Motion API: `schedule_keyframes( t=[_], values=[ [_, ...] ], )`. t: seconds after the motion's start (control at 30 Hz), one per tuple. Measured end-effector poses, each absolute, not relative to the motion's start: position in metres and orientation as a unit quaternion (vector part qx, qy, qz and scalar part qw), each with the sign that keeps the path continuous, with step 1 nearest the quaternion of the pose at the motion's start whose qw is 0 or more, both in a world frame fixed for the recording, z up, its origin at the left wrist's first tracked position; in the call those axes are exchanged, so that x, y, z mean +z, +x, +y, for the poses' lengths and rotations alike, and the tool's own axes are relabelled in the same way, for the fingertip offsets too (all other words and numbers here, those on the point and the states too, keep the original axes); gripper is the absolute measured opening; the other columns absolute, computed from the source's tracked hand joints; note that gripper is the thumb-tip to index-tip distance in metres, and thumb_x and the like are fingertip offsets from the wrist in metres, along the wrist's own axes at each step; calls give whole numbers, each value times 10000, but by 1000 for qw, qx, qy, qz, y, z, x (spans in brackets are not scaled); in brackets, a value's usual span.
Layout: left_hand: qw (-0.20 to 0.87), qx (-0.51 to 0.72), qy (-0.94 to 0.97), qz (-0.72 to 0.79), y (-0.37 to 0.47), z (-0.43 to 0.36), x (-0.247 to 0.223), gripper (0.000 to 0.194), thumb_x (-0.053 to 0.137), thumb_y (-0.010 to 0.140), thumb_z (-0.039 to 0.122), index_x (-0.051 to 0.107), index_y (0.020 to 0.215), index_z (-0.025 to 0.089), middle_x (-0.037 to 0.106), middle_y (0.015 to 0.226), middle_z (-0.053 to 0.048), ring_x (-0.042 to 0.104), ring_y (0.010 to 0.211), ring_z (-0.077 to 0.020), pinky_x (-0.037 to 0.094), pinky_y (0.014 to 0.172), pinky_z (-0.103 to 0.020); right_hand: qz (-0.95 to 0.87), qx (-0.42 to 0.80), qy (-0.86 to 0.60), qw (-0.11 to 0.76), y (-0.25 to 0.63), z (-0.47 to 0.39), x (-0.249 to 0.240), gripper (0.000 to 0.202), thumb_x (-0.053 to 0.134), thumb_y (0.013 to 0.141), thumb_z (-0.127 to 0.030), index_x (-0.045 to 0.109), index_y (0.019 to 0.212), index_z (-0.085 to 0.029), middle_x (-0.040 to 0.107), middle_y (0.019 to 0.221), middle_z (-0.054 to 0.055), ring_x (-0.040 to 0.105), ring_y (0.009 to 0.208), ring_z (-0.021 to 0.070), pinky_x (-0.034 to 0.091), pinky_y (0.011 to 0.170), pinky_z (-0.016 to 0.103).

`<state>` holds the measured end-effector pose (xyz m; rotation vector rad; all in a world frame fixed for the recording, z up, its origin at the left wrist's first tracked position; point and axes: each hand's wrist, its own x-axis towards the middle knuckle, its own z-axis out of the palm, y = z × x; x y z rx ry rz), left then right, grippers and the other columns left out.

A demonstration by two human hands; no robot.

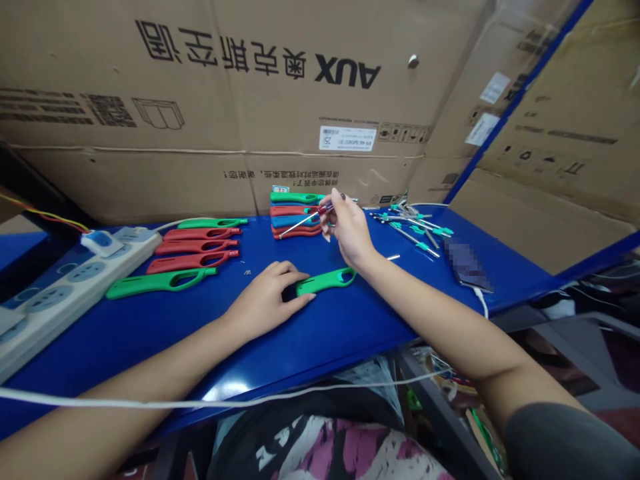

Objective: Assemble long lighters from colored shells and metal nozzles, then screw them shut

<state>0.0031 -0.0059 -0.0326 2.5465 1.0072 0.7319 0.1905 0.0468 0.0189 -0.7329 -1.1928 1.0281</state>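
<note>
Now the left hand (267,297) grips a green casing (323,282) holding a teal piece (344,275); the right hand (347,230), a screwdriver (303,224).

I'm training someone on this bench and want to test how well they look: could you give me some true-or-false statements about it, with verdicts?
1. The left hand has its grip on one end of a green casing. True.
2. The right hand is empty. False: it holds a tool with a thin metal shaft.
3. Beside the power strip, three red casings lie between two green ones. True.
4. The loose metal rods stand upright in a cup. False: they lie in a jumbled heap on the blue table.
5. A white cable runs from the phone. True.
</note>
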Motion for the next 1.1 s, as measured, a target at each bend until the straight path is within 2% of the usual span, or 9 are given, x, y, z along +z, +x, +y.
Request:
schedule_keyframes(
  t=[0.27,0.33,0.47,0.73,1.1],
  values=[
    [165,292,866,371,2,3,-32,364,657,882,490,736,1120,226,690,1026,-63,623,987,-255,505,916,-406,-466,498,-351,642,203,49,2,478,618,846,-664,489,749,-214,405,491,-100,376,377,52,266,349,184],
    [178,309,854,379,1,3,-32,409,690,851,517,727,1135,226,696,1050,-63,631,994,-254,510,910,-402,-467,516,-352,626,203,50,-4,475,638,833,-656,501,748,-210,414,488,-100,381,375,52,268,350,182],
    [217,369,815,390,2,1,-31,470,737,818,507,691,1188,222,697,1018,-49,651,909,-214,540,799,-338,-467,540,-359,601,202,48,-8,471,669,810,-645,528,747,-200,450,478,-91,382,367,52,267,351,179],
    [266,433,769,389,6,-7,-25,265,741,844,398,729,1027,208,705,957,-41,674,854,-181,551,776,-308,-466,547,-343,605,206,45,-2,439,665,836,-611,534,752,-201,449,483,-89,386,373,53,274,361,187],
    [262,455,747,407,7,-10,-19,181,719,856,371,757,837,196,730,851,-41,661,782,-174,525,710,-295,-478,559,-334,589,204,42,-3,457,690,805,-632,549,767,-199,469,494,-85,388,377,52,293,363,186]
  ],
)
